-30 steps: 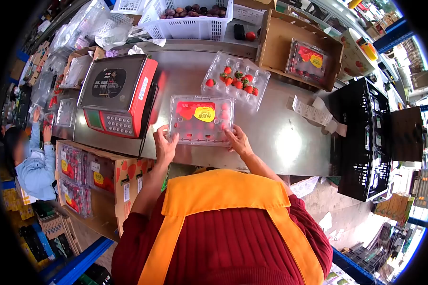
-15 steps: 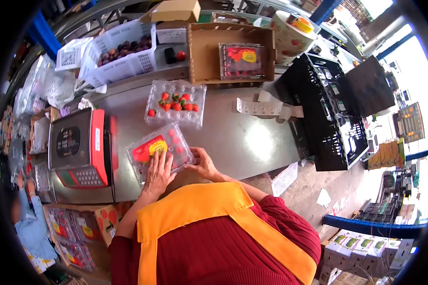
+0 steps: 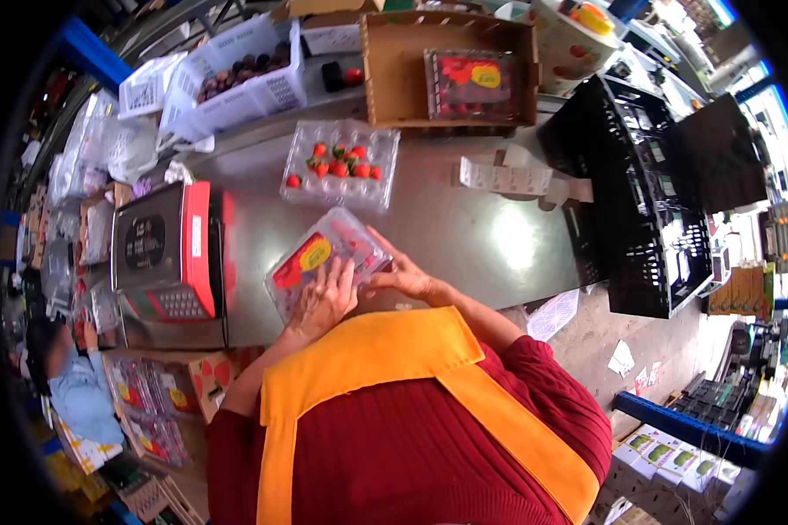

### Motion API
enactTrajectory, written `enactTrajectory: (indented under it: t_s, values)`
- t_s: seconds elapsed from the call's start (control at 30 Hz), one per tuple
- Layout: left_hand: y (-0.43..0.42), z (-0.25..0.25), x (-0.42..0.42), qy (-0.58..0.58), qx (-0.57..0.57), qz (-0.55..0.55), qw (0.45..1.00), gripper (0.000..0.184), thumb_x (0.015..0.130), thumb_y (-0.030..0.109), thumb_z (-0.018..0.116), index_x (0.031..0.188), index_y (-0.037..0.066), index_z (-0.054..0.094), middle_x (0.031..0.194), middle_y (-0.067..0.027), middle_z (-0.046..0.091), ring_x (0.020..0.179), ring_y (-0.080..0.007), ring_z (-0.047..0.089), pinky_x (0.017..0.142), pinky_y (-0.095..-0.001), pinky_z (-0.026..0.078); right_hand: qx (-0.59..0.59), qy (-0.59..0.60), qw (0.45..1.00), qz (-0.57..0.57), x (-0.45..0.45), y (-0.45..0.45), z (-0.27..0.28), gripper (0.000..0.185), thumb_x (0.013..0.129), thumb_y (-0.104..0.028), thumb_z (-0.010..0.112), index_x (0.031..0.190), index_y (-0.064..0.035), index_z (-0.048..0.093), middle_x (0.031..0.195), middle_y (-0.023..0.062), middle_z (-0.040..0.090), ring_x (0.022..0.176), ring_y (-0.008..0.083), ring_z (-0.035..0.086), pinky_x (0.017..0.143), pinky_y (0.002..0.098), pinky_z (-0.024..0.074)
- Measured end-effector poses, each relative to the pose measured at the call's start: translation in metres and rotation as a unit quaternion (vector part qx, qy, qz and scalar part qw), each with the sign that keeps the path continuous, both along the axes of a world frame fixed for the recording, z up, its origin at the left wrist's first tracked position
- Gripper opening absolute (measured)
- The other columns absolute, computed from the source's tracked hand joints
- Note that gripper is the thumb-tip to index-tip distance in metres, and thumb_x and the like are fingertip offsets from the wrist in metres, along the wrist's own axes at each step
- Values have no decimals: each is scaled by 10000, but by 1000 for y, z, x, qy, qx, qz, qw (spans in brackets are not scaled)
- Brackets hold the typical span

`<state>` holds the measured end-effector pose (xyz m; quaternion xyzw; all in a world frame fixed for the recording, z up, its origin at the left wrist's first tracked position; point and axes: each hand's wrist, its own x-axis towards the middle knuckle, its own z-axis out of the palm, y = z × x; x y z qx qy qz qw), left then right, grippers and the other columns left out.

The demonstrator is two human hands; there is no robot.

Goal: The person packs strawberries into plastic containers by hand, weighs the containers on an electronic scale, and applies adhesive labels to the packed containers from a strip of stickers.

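Fingers of the left hand lie slightly spread over the near part of a clear box with a red and yellow label; those of the right hand hold its right end, thumb at the near side; the box sits askew at the near side of the desk, and whether it is lifted I cannot tell; just beyond it is a clear tray of strawberries; a red scale stands left, a black crate right.
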<state>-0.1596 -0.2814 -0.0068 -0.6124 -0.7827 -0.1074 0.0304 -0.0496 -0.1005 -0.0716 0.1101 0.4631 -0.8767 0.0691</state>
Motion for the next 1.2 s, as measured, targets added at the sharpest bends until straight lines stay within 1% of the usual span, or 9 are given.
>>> enactTrajectory:
  t_s: [0.2, 0.47, 0.53, 0.63, 0.7, 0.87, 0.93, 1.03, 1.2]
  values:
    - [2, 2, 3, 60, -11, 6, 998, 450, 786, 157, 623, 1188, -28, 541, 1022, -218, 634, 872, -338, 652, 605, -384, 561, -205, -33, 975, -75, -6, -16, 4, 893, 752, 104, 460, 1508, -227, 118, 1298, 161, 482, 973, 311, 613, 799, 408, 565]
    - [-68, 94, -134, -198, 197, 450, 848, 259, 934, 141, 488, 1149, 69, 613, 609, -60, 581, 469, -134, 530, 451, -313, 463, -289, 38, 950, -109, 27, 3, -9, 899, 674, 105, 423, 1492, -190, 195, 1462, 149, 328, 1155, 370, 527, 845, 479, 538]
    - [-126, 53, -193, -212, 150, 491, 831, 293, 948, 185, 485, 1198, 48, 554, 859, -95, 685, 611, -171, 663, 460, -269, 510, -319, 59, 935, -143, 33, 24, -10, 811, 683, 93, 445, 1449, -116, 282, 1361, 163, 447, 1086, 353, 573, 838, 468, 542]
    - [-122, -9, -177, -412, 386, 458, 687, 359, 957, 195, 411, 1226, -35, 472, 1002, -135, 670, 701, -253, 689, 487, -298, 544, -356, 95, 915, -164, 42, 62, -35, 193, 682, 26, 463, 761, 24, 639, 794, 123, 664, 789, 232, 623, 787, 355, 497]
    - [-143, -99, -178, -331, 298, 448, 775, 385, 938, 175, 382, 1239, -58, 442, 1015, -173, 656, 732, -263, 676, 610, -351, 583, -383, 117, 902, -159, 36, 76, -32, 245, 668, 30, 463, 851, 34, 626, 833, 112, 666, 805, 230, 619, 807, 362, 494]
    - [-97, -132, -100, -385, 411, 453, 691, 402, 985, 224, 446, 1261, -68, 444, 1224, -158, 545, 1138, -229, 523, 951, -309, 444, -354, 154, 909, -156, 0, 66, 34, 544, 649, 91, 479, 1188, 26, 506, 1092, 151, 619, 916, 273, 620, 831, 475, 520]
    - [-85, -83, -88, -311, 440, 440, 718, 460, 991, 281, 467, 1306, -51, 419, 1289, -143, 498, 1185, -233, 493, 1030, -330, 381, -351, 141, 914, -150, -13, 57, 50, 663, 650, 114, 482, 1298, -16, 426, 1200, 168, 562, 974, 311, 606, 825, 546, 526]
    - [-70, -18, -78, -693, 462, 258, 490, 576, 996, 446, 374, 1352, -6, 398, 1329, -86, 475, 1244, -188, 443, 1052, -324, 355, -357, 150, 917, -96, -33, 43, 49, 831, 651, 125, 473, 1431, -100, 294, 1338, 171, 471, 1075, 350, 572, 843, 591, 511]
    - [-39, 31, -62, -646, 427, 331, 538, 685, 951, 570, 363, 1399, 52, 346, 1387, -67, 434, 1235, -213, 468, 1015, -359, 418, -314, 159, 935, -47, -48, 21, 56, 961, 677, 164, 485, 1497, -228, 175, 1365, 130, 458, 1068, 293, 584, 881, 553, 498]
